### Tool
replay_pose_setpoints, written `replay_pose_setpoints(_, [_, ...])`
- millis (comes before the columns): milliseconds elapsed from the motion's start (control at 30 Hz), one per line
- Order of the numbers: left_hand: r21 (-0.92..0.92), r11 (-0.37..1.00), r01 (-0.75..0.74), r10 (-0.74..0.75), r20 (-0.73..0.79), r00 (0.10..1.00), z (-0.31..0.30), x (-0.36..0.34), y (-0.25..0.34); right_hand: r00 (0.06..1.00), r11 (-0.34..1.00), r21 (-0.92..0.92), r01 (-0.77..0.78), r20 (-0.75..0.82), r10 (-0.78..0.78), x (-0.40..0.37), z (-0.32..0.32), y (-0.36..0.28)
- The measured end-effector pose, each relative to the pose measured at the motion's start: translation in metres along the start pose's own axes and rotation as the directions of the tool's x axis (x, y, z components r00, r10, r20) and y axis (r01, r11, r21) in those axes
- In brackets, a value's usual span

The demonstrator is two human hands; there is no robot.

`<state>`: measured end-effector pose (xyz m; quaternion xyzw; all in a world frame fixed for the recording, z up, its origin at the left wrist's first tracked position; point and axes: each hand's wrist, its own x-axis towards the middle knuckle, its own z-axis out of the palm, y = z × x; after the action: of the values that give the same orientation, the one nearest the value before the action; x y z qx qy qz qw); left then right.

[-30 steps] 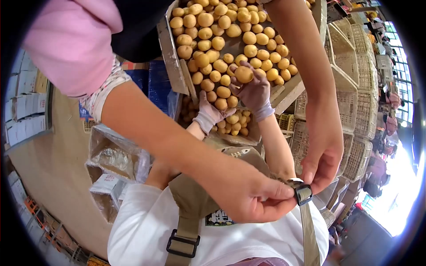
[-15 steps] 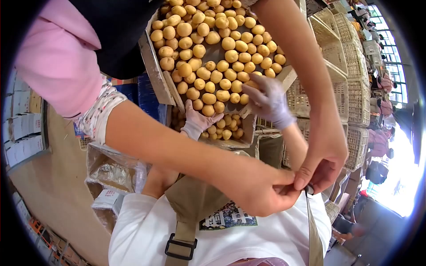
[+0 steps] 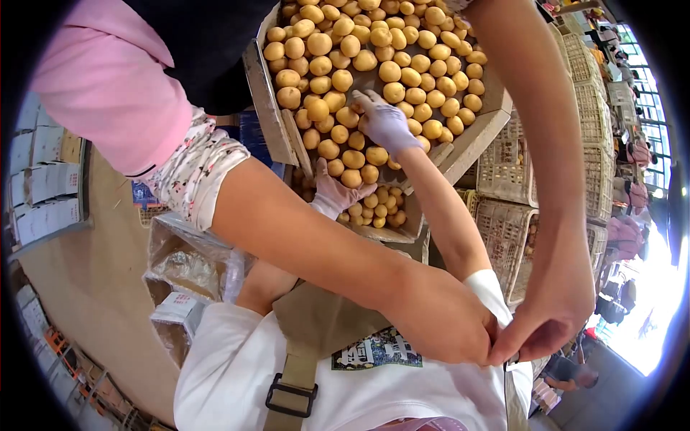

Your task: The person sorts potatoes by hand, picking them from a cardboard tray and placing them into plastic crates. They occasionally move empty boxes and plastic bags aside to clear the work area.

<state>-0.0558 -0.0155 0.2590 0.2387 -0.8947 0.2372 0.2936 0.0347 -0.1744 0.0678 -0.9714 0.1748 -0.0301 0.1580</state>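
My left hand [image 3: 338,194], in a pale glove, is spread at the lower opening of the sorting tray [image 3: 468,147], thumb and fingers apart beside the nearest potatoes [image 3: 352,178]. Higher up, my right hand [image 3: 382,123], also gloved, reaches over the tray with its fingers apart among the potatoes, holding nothing visible. Just below the opening, a box [image 3: 411,224] holds smaller-looking potatoes. A co-worker's bare hands [image 3: 503,337] pinch a thin strap [image 3: 512,391] at my shoulder; their fingertips partly hide it.
The co-worker's forearms cross above mine, one from a pink sleeve [image 3: 108,93]. Plastic crates [image 3: 503,169] are stacked on the right. On the left are a plastic-lined carton [image 3: 162,248], a small white box [image 3: 176,309] and stacked white cartons [image 3: 50,176]. Other people work far right.
My right hand has moved up and left across the tray, from its right edge to the middle. The view has shifted, and the co-worker's hands appear lower, still at the strap.
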Motion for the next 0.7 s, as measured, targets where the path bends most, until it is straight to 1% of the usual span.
replay_pose_setpoints(33, [-0.019,1.0,0.013,-0.013,0.006,1.0,0.003,0.001,0.0,0.98,0.994,-0.062,-0.091,0.174,0.1,0.014,-0.006,-0.011])
replay_pose_setpoints(67, [-0.051,0.998,0.023,-0.023,0.01,1.0,0.005,0.003,0.0,0.92,0.976,-0.141,-0.168,0.333,0.206,0.024,-0.017,-0.02])
replay_pose_setpoints(133, [-0.263,0.963,0.057,-0.061,-0.005,0.998,0.011,0.007,0.001,0.971,0.981,0.106,-0.16,0.193,0.137,0.016,-0.021,-0.013])
replay_pose_setpoints(167, [-0.332,0.941,0.068,-0.073,-0.003,0.997,0.014,0.007,0.003,0.987,0.965,0.225,-0.136,0.114,0.112,0.009,-0.023,-0.01])
replay_pose_setpoints(200, [-0.353,0.932,0.079,-0.086,-0.004,0.996,0.018,0.007,0.003,0.985,0.842,0.512,-0.17,0.053,0.166,0.0,-0.024,-0.01])
replay_pose_setpoints(233, [-0.366,0.927,0.084,-0.091,-0.001,0.996,0.022,0.008,0.003,0.963,0.637,0.728,-0.254,0.128,0.237,-0.011,-0.029,-0.005])
replay_pose_setpoints(267, [-0.366,0.926,0.092,-0.1,-0.003,0.995,0.026,0.008,0.002,0.931,0.367,0.872,-0.323,0.225,0.286,-0.024,-0.037,-0.005])
replay_pose_setpoints(300, [-0.372,0.923,0.102,-0.112,-0.006,0.994,0.029,0.009,0.002,0.926,0.096,0.952,-0.29,0.253,0.278,-0.036,-0.036,0.002])
replay_pose_setpoints(333, [-0.376,0.92,0.11,-0.123,-0.011,0.992,0.032,0.008,0.003,0.924,-0.184,0.955,-0.231,0.274,0.267,-0.049,-0.034,0.008])
replay_pose_setpoints(367, [-0.387,0.915,0.114,-0.131,-0.018,0.991,0.036,0.008,0.003,0.941,-0.378,0.912,-0.159,0.256,0.223,-0.061,-0.041,0.007])
replay_pose_setpoints(400, [-0.393,0.913,0.11,-0.13,-0.026,0.991,0.037,0.008,0.005,0.973,-0.496,0.863,-0.091,0.183,0.14,-0.071,-0.041,0.014])
replay_pose_setpoints(467, [-0.409,0.906,0.106,-0.136,-0.043,0.99,0.038,0.011,0.011,0.976,-0.481,0.875,-0.051,0.146,0.161,-0.085,-0.049,0.018])
replay_pose_setpoints(500, [-0.42,0.902,0.106,-0.14,-0.051,0.989,0.038,0.011,0.014,0.983,-0.432,0.902,-0.011,0.089,0.161,-0.091,-0.05,0.019])
replay_pose_setpoints(533, [-0.428,0.898,0.106,-0.148,-0.067,0.987,0.036,0.012,0.02,0.974,-0.415,0.909,-0.028,0.118,0.192,-0.095,-0.054,0.021])
replay_pose_setpoints(600, [-0.458,0.883,0.105,-0.164,-0.091,0.982,0.034,0.012,0.03,0.977,-0.333,0.943,-0.001,0.072,0.202,-0.1,-0.06,0.02])
replay_pose_setpoints(700, [-0.518,0.841,0.156,-0.249,-0.114,0.962,0.034,-0.003,0.038,0.961,-0.052,0.999,-0.017,0.03,0.274,-0.106,-0.061,0.011])
